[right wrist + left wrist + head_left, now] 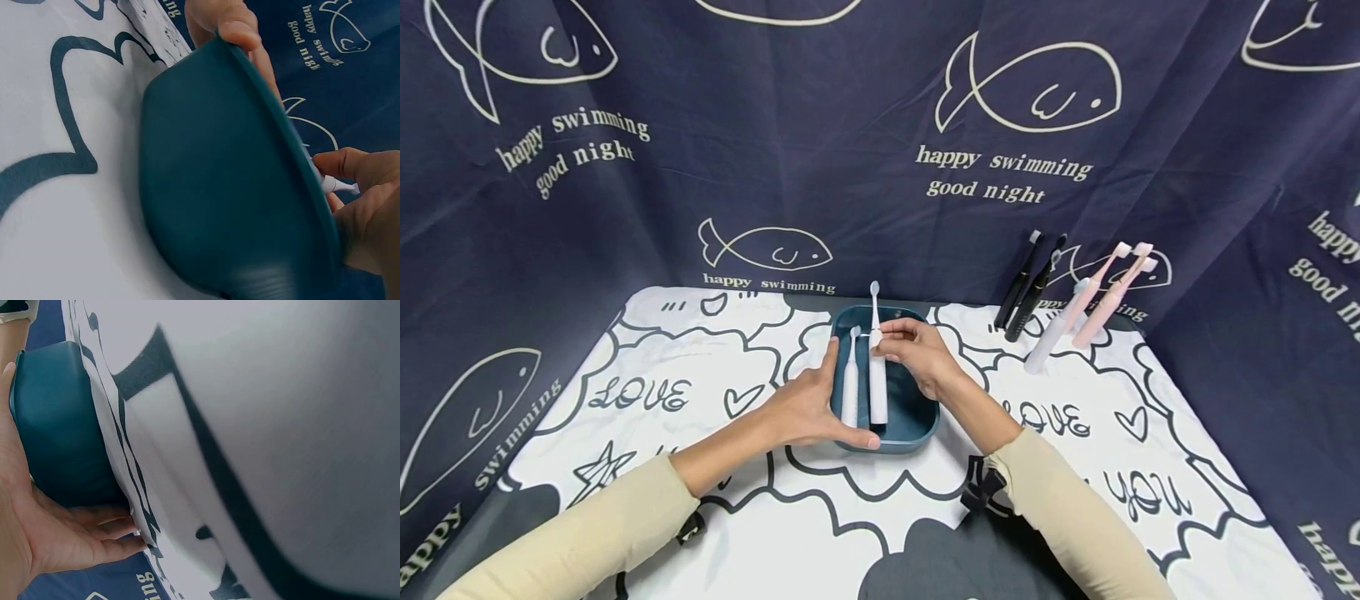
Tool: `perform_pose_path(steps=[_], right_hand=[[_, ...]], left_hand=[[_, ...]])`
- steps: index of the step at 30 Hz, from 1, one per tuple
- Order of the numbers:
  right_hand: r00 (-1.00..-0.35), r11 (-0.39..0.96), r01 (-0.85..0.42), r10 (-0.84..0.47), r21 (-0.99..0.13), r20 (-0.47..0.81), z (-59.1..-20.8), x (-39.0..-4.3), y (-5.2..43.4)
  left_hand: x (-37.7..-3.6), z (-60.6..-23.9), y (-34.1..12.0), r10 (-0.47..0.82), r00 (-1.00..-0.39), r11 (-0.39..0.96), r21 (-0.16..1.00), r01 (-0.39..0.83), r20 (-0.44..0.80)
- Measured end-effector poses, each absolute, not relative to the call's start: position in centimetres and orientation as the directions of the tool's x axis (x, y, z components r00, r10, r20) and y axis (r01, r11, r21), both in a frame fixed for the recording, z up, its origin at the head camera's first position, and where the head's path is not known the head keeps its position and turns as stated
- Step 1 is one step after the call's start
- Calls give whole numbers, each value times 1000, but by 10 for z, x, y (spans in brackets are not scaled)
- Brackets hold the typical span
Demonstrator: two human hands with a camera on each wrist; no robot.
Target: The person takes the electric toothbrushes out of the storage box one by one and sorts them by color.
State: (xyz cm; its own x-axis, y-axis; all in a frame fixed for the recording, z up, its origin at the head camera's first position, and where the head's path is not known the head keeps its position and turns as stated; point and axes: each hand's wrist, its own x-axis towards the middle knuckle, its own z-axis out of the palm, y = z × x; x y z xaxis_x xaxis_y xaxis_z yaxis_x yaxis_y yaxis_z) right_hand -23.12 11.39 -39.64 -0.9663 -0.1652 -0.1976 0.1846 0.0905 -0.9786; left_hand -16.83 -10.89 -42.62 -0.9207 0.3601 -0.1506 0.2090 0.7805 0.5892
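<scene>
The left hand (805, 408) lies open against the near-left wall of the teal tray (917, 425), thumb along the front rim and fingers straight up the side, steadying it rather than gripping. Just right of it, inside the tray, a white toothbrush (850, 387) lies flat, and beside that the right hand (917, 354) pinches the neck of a second white toothbrush (877, 379). Judging from this, it should be lowered parallel to its neighbour, clear of the rim; open cloth (685, 400) lies either side, while four more toothbrushes (1075, 304) lean well off right.
</scene>
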Motion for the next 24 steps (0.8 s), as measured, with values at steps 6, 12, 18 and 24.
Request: perform_pose_path(steps=[6, 12, 18, 24], right_hand=[[-977, 35, 145, -151, -989, -149, -391, -231, 122], [-985, -18, 114, -133, -993, -110, -388, -230, 129], [-994, -46, 64, -95, -997, -59, -382, -229, 138], [-997, -52, 27, -68, -998, -23, -372, -227, 148]], left_hand=[[-168, -425, -109, 364, -921, 775, 593, 218, -138], [-168, -426, -110, 366, -921, 769, 600, 218, -134], [-169, -427, -111, 371, -920, 752, 622, 216, -129], [-169, -428, -112, 376, -919, 745, 628, 225, -117]])
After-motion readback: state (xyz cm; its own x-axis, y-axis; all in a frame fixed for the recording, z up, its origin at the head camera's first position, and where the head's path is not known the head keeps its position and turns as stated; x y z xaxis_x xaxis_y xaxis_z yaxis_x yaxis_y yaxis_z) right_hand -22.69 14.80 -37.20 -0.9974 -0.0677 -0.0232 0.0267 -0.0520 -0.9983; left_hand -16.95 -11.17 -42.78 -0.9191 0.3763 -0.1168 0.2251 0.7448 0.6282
